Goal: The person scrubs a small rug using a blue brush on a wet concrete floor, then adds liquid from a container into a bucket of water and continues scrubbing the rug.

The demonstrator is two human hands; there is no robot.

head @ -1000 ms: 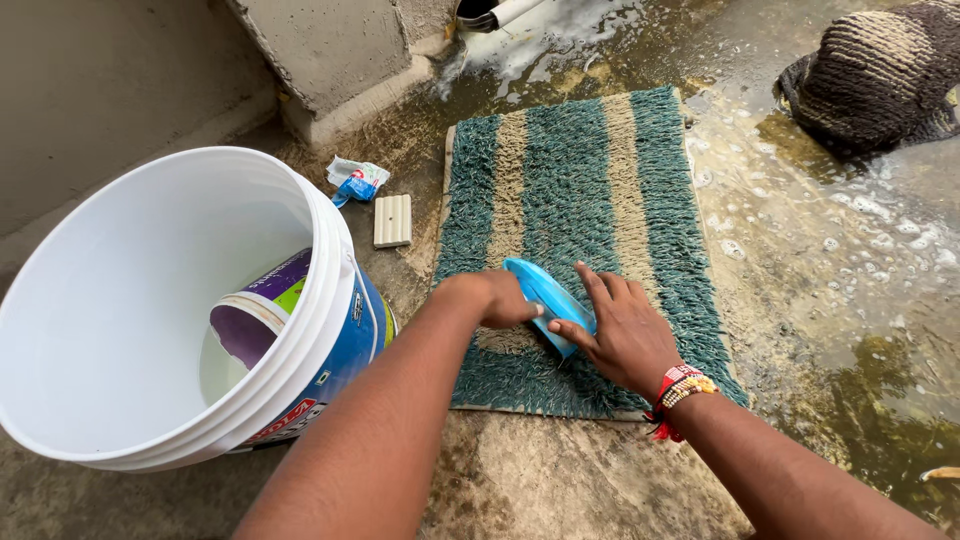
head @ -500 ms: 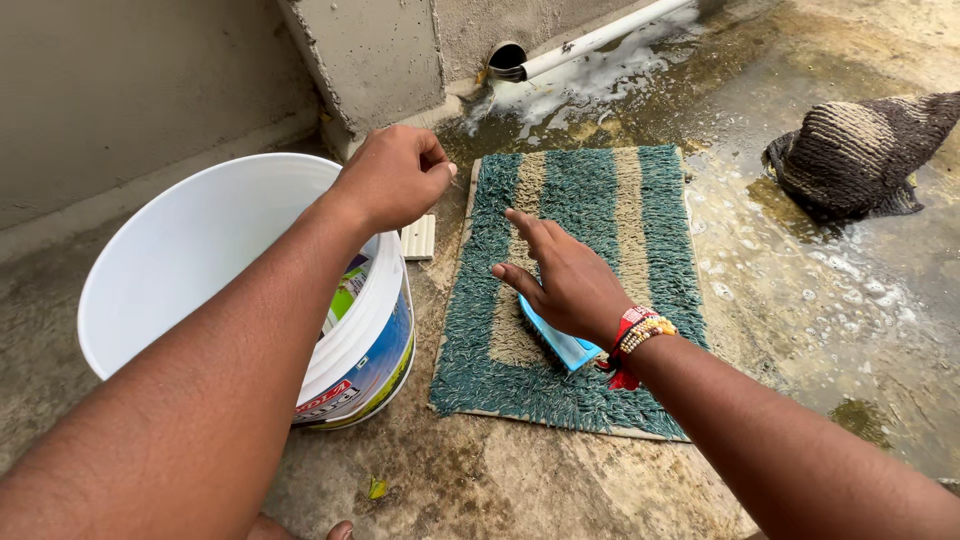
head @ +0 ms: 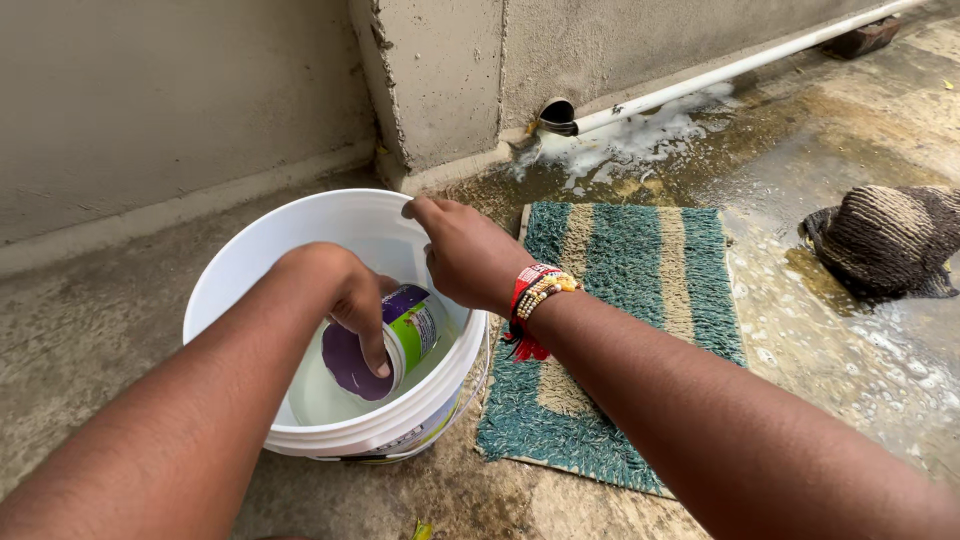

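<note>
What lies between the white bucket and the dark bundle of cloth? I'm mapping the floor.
In the head view, the green striped mat lies between bucket and cloth bundle, then wet, sudsy concrete.

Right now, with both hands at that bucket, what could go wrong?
The left hand grips the purple cup inside the white bucket; a hasty scoop could slop water over the rim. The right hand rests on the rim, so leaning there might tip it. The floor looks wet and foamy, likely slippery.
</note>
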